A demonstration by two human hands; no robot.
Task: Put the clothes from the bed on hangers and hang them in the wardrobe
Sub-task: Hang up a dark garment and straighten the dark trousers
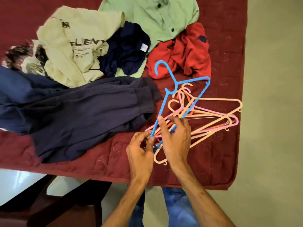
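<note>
**A:** Where's the hanger?

**B:** The blue plastic hanger [193, 79] is tilted up over the heap of peach and pink plastic hangers [218, 99], near the corner of the maroon quilted bed [98, 164]. The left hand [141, 148] pinches its lower corner. The right hand [175, 136] is clamped on its arm just above, close beside the left.

**A:** Anything hung yet?

**B:** Nothing, I'd judge. The dark navy trousers [82, 112], cream printed sweatshirt [70, 46], dark blue T-shirt [126, 48], green buttoned shirt [155, 18] and red polo shirt [188, 51] all lie loose on the bed, with no hanger in any of them. No wardrobe is in view, so every garment is still to do.
</note>
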